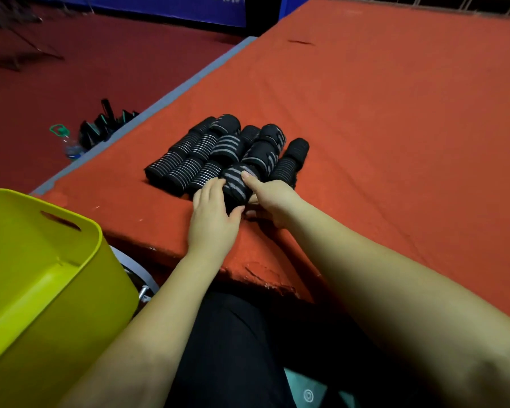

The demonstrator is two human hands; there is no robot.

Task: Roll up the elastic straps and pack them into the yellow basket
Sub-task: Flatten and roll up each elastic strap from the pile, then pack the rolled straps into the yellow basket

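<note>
Both hands grasp one rolled strap [236, 184] (black, grey-striped): left hand [214, 214] cups its near end, right hand [273, 201] pinches it, beside the yellow basket [42, 260].

An orange-red cloth-covered counter [380, 119] with a grey edge strip fills the right. Left of it lies dark red floor [71, 69], with a clear plastic bottle [68, 144]. A blue banner [165, 7] spans the dim far side.

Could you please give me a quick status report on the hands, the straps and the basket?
Left hand and right hand both grip the nearest rolled strap. Other rolls bunched on the red mat. Yellow basket shows no straps. Path unobstructed.
</note>
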